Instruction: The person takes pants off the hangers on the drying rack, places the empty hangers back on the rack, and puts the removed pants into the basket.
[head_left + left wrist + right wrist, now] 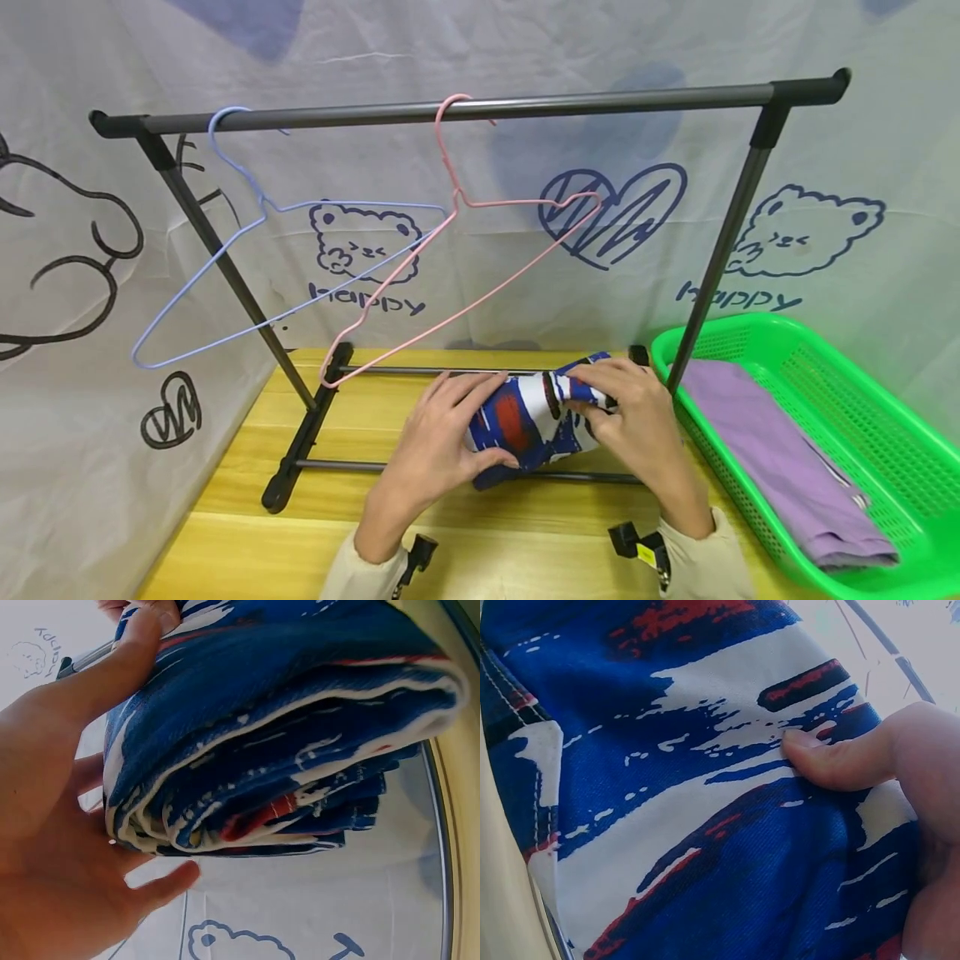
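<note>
Both hands hold a folded garment (517, 421) with a blue, white and red brushstroke print, low between the legs of the clothes rack. My left hand (431, 446) grips its left end, thumb on the near face and fingers over the top. In the left wrist view the rolled layers of the garment (285, 750) show at that end, beside the palm (45, 825). At the right end my right hand (637, 417) pinches the cloth. The right wrist view shows its thumb (847, 757) pressed on the print, with a stitched edge at the left; the other fingers are hidden.
A blue hanger (198, 271) and a pink hanger (480, 300) hang from the black rack's top bar (600, 102). At the right, a green basket (825, 333) holds a folded purple garment (772, 458). The rack stands on a wooden table (247, 542) before a printed cloth backdrop.
</note>
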Demonstrator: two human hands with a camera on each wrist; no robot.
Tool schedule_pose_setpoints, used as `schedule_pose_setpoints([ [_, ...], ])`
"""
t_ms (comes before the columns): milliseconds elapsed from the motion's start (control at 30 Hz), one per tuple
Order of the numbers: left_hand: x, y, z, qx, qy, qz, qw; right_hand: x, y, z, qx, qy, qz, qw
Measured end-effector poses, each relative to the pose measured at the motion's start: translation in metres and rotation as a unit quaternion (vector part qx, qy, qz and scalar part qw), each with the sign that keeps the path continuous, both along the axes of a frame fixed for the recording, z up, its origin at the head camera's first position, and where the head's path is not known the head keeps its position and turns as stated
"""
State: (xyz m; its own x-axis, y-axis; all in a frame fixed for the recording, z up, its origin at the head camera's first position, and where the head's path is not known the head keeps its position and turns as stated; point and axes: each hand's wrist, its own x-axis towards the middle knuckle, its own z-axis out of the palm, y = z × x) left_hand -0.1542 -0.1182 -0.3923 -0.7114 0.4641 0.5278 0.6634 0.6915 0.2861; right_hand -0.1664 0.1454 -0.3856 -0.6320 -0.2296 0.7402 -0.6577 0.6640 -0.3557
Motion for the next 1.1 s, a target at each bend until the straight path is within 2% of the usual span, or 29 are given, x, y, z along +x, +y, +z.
schedule_pose_setpoints([
  [200, 0.001, -0.001, 0.003, -0.050, -0.019, 0.010, 0.9985, 0.005, -0.006, 0.000, 0.004, -0.016, 0.009, 1.000],
  [433, -0.001, -0.006, 0.006, -0.076, -0.050, 0.017, 0.9957, 0.007, -0.011, -0.001, 0.019, -0.019, 0.024, 0.999],
  [533, -0.005, -0.007, 0.009, -0.085, -0.056, 0.004, 0.9947, 0.009, -0.011, 0.001, 0.027, -0.032, 0.026, 0.999],
  [767, -0.017, -0.011, 0.018, -0.109, -0.069, -0.052, 0.9902, 0.012, -0.007, 0.008, 0.058, -0.071, 0.037, 0.995],
  [967, -0.026, -0.016, 0.021, -0.087, -0.100, -0.082, 0.9878, 0.010, -0.002, 0.017, 0.104, -0.099, 0.055, 0.988],
  [1100, -0.029, -0.019, 0.021, -0.076, -0.118, -0.090, 0.9859, 0.010, 0.000, 0.022, 0.150, -0.131, 0.060, 0.978],
])
